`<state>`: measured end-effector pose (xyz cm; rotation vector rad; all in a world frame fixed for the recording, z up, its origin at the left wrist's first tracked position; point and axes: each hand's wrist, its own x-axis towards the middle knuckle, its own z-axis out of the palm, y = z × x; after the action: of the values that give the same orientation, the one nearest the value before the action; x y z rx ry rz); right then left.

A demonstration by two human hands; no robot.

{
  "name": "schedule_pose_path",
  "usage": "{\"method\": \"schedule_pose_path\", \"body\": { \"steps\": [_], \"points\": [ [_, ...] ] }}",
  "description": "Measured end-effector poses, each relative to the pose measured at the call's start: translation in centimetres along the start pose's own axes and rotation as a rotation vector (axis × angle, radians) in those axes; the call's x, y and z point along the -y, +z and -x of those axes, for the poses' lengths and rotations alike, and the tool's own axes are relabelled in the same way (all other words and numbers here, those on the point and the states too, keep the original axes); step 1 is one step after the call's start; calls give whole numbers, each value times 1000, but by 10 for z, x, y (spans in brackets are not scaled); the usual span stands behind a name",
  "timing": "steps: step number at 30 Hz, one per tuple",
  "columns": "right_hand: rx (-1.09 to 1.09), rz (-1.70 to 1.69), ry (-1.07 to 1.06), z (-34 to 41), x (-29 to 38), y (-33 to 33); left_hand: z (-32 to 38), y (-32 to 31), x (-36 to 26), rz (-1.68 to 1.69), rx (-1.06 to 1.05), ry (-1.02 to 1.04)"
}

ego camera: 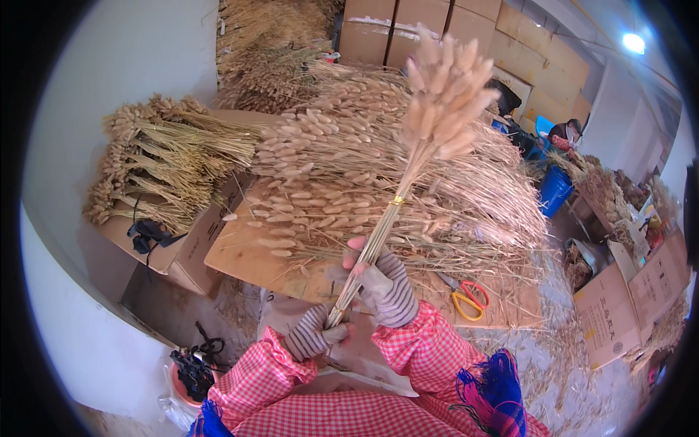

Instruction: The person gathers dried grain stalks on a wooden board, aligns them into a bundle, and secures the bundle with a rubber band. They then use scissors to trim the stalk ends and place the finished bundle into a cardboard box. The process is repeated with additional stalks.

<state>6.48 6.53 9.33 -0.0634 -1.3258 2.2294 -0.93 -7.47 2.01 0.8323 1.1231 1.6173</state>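
Note:
A bunch of dried bunny-tail grass stands tilted before me, its fluffy heads up and to the right. A gold twist tie binds its stems about midway. My left hand, in a striped fingerless glove, grips the lower stem ends. Higher up, my right hand is closed around the stems below the tie. Behind the bunch, many loose bunny-tail stems lie spread over a wooden board. Scissors with red and yellow handles rest on the board's near edge, right of my right hand.
Tied bunches are stacked on a cardboard box at left, with black straps. A pink tub holds black ties below. At right stand a blue bucket and an open carton. Another person sits farther back.

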Motion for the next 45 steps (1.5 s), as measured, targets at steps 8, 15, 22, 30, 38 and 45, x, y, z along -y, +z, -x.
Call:
{"method": "schedule_pose_path", "body": {
  "steps": [8,15,22,30,38,45],
  "points": [
    [-199,876,-587,0,14,-12,-1,-13,18,-28,-72,25],
    [-190,855,-511,-5,22,-6,-1,-10,22,13,-32,42],
    [359,948,-325,9,27,-11,2,-7,16,-13,-169,-30],
    [-42,880,-361,-8,30,-5,-2,-8,25,42,-76,90],
    [112,817,-134,16,-9,-18,-10,2,-31,-28,-372,156],
    [302,347,266,26,-49,-6,-36,2,-68,273,-449,479]
  ]
}}
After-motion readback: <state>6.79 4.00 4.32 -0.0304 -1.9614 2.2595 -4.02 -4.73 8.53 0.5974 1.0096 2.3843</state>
